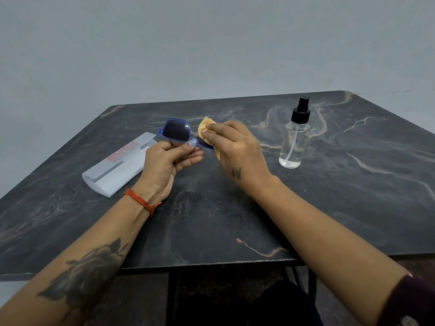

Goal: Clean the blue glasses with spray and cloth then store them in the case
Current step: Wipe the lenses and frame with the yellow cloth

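Two hands at work above the dark marbled bench [211,220] — wiping step in hand. Left hand [168,161] curls round the blue glasses [179,131], thumb near the bridge, holding them up off the surface with one dark lens facing the camera. Right hand [235,147] pinches a yellow cloth [204,128] against the other lens, which is mostly hidden behind cloth and fingers.

Spray bottle [295,140] stands upright to the right, apart from both hands, untouched at this moment. White case [117,164] lies to the left, just beside the left wrist; whether it is open I cannot tell.

Judgement: cleaning is midway. Next move likely calls for shifting the cloth to the exposed lens — light pressure, steady grip on the frame — then folding the arms and reaching left for the case.
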`<act>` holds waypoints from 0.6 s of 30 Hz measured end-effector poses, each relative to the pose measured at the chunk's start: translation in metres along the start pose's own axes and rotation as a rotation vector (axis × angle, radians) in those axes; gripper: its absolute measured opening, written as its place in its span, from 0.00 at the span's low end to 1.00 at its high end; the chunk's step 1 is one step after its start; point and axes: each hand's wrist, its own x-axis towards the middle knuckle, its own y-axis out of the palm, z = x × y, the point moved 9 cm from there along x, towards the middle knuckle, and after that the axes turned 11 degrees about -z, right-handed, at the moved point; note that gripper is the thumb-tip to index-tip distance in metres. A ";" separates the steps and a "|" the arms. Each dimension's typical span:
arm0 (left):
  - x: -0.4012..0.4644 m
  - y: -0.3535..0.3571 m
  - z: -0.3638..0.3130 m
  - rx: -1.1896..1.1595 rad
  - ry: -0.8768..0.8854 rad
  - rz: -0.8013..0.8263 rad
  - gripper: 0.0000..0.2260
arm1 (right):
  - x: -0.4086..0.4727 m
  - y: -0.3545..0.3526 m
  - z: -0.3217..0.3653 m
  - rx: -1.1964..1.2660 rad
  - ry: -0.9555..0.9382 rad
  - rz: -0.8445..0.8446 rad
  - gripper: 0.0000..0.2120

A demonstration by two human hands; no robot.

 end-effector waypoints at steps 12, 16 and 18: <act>0.001 -0.006 0.000 -0.039 -0.024 -0.048 0.02 | -0.002 -0.009 -0.003 -0.004 0.102 0.000 0.11; 0.000 -0.006 0.000 -0.037 -0.029 -0.044 0.01 | -0.002 -0.008 0.006 0.045 0.069 0.013 0.11; 0.000 -0.005 0.001 -0.027 -0.033 -0.042 0.00 | -0.003 -0.005 0.011 0.066 0.050 0.030 0.11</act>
